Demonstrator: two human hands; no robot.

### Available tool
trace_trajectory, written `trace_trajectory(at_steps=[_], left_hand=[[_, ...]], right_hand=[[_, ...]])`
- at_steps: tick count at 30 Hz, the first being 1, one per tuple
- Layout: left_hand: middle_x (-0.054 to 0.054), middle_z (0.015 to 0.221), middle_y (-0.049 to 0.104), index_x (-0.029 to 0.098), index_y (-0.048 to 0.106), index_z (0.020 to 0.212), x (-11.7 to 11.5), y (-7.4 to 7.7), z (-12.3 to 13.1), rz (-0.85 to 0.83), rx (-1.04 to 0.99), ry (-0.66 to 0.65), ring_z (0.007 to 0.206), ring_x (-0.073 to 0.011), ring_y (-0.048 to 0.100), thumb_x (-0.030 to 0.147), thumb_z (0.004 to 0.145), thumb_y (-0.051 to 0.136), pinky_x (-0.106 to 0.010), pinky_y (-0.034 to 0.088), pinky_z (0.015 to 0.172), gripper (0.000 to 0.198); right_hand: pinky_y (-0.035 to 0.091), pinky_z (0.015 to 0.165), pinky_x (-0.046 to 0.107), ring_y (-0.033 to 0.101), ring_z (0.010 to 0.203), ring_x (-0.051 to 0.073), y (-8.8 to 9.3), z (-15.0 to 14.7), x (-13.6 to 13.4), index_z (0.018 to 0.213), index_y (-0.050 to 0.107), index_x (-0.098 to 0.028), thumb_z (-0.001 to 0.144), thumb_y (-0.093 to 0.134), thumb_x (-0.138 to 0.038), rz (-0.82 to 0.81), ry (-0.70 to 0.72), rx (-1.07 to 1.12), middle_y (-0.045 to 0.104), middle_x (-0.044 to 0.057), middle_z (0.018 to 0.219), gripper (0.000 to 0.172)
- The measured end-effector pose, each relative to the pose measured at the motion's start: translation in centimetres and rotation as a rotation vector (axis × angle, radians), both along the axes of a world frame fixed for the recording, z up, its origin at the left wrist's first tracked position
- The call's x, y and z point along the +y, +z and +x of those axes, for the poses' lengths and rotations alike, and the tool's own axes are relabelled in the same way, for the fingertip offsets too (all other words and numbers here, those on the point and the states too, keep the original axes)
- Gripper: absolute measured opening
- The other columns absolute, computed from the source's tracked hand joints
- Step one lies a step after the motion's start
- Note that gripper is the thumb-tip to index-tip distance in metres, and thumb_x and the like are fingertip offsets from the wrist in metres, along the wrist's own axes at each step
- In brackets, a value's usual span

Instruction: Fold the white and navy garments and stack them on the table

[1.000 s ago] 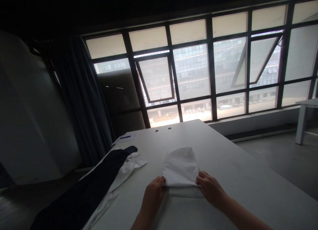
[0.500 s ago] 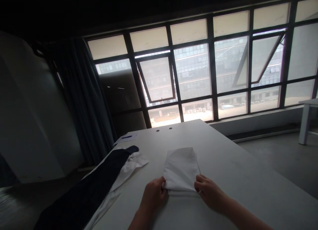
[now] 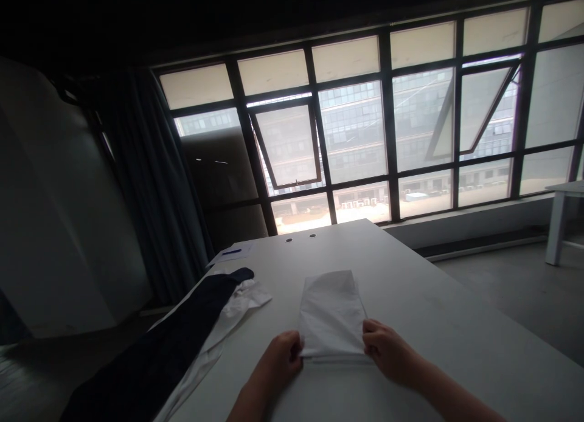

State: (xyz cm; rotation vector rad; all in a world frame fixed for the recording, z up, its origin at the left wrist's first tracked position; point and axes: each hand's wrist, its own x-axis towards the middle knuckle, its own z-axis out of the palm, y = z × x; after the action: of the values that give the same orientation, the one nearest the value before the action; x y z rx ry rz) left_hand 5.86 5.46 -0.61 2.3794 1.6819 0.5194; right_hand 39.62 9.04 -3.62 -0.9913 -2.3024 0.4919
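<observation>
A folded white cloth (image 3: pixel 332 309) lies flat on the white table (image 3: pixel 438 325), its long side running away from me. My left hand (image 3: pixel 280 358) is closed on the cloth's near left corner. My right hand (image 3: pixel 387 352) is closed on the near right corner, fingers curled over the edge. Both hands rest low on the table at the cloth's near end.
A long dark garment (image 3: pixel 173 343) lies over a white one (image 3: pixel 237 306) along the table's left edge. A sheet of paper with a blue pen (image 3: pixel 232 252) sits at the far left corner. Two cable holes (image 3: pixel 300 238) mark the far edge. Another white table (image 3: pixel 563 218) stands at right.
The cloth's near edge has come slightly nearer to me, and both hands have drawn back a little with it. The fold lies flatter than one second ago.
</observation>
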Motion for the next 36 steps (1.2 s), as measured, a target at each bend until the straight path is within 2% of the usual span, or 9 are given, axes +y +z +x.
trace_trajectory(at_steps=[7, 13, 17, 23, 25, 27, 30, 33, 36], left_hand=[[0.002, 0.084, 0.059, 0.023, 0.054, 0.082, -0.9, 1.0, 1.1, 0.013, 0.024, -0.029, 0.078, -0.0149, 0.053, 0.003, 0.061, 0.051, -0.023, 0.038, 0.072, 0.030], [-0.002, 0.102, 0.063, 0.026, 0.065, 0.104, -1.6, 1.8, 2.8, 0.092, -0.008, -0.150, 0.096, -0.0201, 0.057, 0.014, 0.074, 0.064, -0.027, 0.043, 0.085, 0.032], [-0.001, 0.102, 0.066, 0.027, 0.068, 0.103, -1.2, 1.1, 3.2, 0.060, -0.029, -0.163, 0.098, -0.0186, 0.059, 0.015, 0.080, 0.069, -0.026, 0.044, 0.087, 0.026], [-0.001, 0.092, 0.069, 0.024, 0.070, 0.088, -0.9, 0.8, 3.0, 0.025, 0.010, -0.173, 0.092, -0.0176, 0.062, 0.018, 0.090, 0.064, -0.027, 0.045, 0.084, 0.008], [-0.003, 0.099, 0.069, 0.025, 0.071, 0.094, -1.0, 0.9, 3.5, 0.064, 0.016, -0.169, 0.098, -0.0203, 0.061, 0.023, 0.088, 0.068, -0.030, 0.045, 0.089, 0.007], [-0.005, 0.113, 0.069, 0.027, 0.070, 0.106, -1.1, 0.8, 4.3, 0.123, 0.019, -0.174, 0.107, -0.0238, 0.060, 0.028, 0.086, 0.073, -0.036, 0.044, 0.097, 0.021], [-0.005, 0.131, 0.067, 0.029, 0.069, 0.116, -0.8, 0.1, 5.3, 0.158, -0.001, -0.255, 0.124, -0.0255, 0.056, 0.027, 0.090, 0.070, -0.042, 0.039, 0.111, 0.026], [-0.002, 0.131, 0.069, 0.030, 0.071, 0.111, -0.4, -0.6, 5.6, 0.087, -0.030, -0.342, 0.132, -0.0227, 0.054, 0.025, 0.097, 0.060, -0.043, 0.031, 0.120, 0.018], [-0.002, 0.125, 0.073, 0.030, 0.073, 0.106, -0.3, -0.9, 5.7, 0.021, -0.022, -0.350, 0.131, -0.0213, 0.057, 0.025, 0.100, 0.055, -0.042, 0.031, 0.121, 0.020]], right_hand=[[0.042, 0.077, 0.025, 0.058, 0.086, 0.016, 0.6, 0.3, -0.5, 0.072, 0.063, -0.019, 0.059, 0.047, 0.001, -0.052, 0.045, -0.009, 0.063, 0.002, 0.088, 0.029], [0.041, 0.077, 0.025, 0.057, 0.086, 0.017, 0.5, 0.1, -0.6, 0.074, 0.059, -0.020, 0.057, 0.048, 0.001, 0.025, 0.014, 0.060, 0.060, 0.002, 0.088, 0.029], [0.040, 0.075, 0.025, 0.056, 0.084, 0.017, 0.3, 0.1, -0.6, 0.073, 0.057, -0.021, 0.057, 0.048, 0.000, 0.016, 0.019, 0.019, 0.059, 0.002, 0.087, 0.028], [0.037, 0.072, 0.024, 0.055, 0.082, 0.015, 0.1, 0.2, -0.7, 0.070, 0.056, -0.020, 0.057, 0.049, -0.002, -0.030, 0.042, -0.053, 0.057, 0.000, 0.086, 0.023], [0.036, 0.071, 0.024, 0.054, 0.081, 0.016, 0.0, 0.1, -0.7, 0.070, 0.056, -0.020, 0.057, 0.049, -0.002, -0.016, 0.036, -0.063, 0.057, 0.001, 0.086, 0.023], [0.036, 0.070, 0.024, 0.054, 0.081, 0.016, -0.1, -0.2, -0.7, 0.069, 0.056, -0.020, 0.057, 0.049, -0.002, 0.011, 0.035, -0.068, 0.057, 0.001, 0.085, 0.024], [0.036, 0.072, 0.026, 0.054, 0.082, 0.017, -0.1, -0.6, -1.0, 0.070, 0.056, -0.021, 0.057, 0.049, -0.002, 0.063, 0.047, -0.080, 0.056, 0.001, 0.084, 0.024], [0.037, 0.075, 0.027, 0.054, 0.083, 0.017, 0.2, -0.7, -1.1, 0.069, 0.056, -0.021, 0.056, 0.050, -0.003, 0.087, 0.045, -0.120, 0.058, 0.001, 0.082, 0.023], [0.038, 0.076, 0.028, 0.055, 0.080, 0.018, 0.4, -0.6, -1.1, 0.069, 0.057, -0.022, 0.054, 0.054, -0.008, 0.093, 0.060, -0.173, 0.060, 0.000, 0.078, 0.021]])
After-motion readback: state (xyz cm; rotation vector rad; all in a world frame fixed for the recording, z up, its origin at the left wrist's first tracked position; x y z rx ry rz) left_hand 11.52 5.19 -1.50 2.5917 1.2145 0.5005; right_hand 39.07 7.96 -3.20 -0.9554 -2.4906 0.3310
